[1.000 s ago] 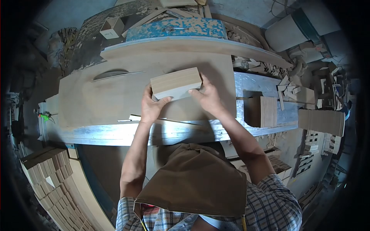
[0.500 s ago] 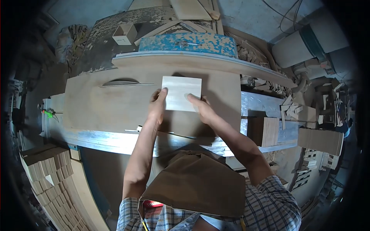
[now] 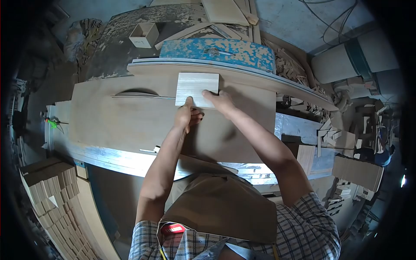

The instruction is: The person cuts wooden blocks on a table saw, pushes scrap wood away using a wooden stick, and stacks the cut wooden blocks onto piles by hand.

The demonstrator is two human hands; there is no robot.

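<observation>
both hands are on the pale block (image 3: pixel 187 82): it lies just beyond the grip, away from the body, its light face turned up and its slightly longer side running across, left to right. the right hand (image 3: pixel 223 104) has it clamped at the near right corner, thumb flat on the face, fingers against the right side. the left hand (image 3: pixel 185 116) sets its thumb on the near edge, left of the middle, with its other fingers half curled below that edge; i cannot tell whether they pinch the block or hang free of it

left of the grip, a dark curved piece (image 3: pixel 141 92) stands along a straight slit (image 3: pixel 130 96) in the brown board (image 3: pixel 108 125), and the slit points at the block's left edge; the left hand is the nearer one to it. beyond the grip, the long rail (image 3: pixel 255 76) runs crosswise behind the block's far edge; touching or just apart, i cannot say

the block's underside is hidden, so whether it rests on the board or is held just above is unclear, as is any slit beneath it. right of the grip, the right forearm partly covers another wood block (image 3: pixel 307 158)
</observation>
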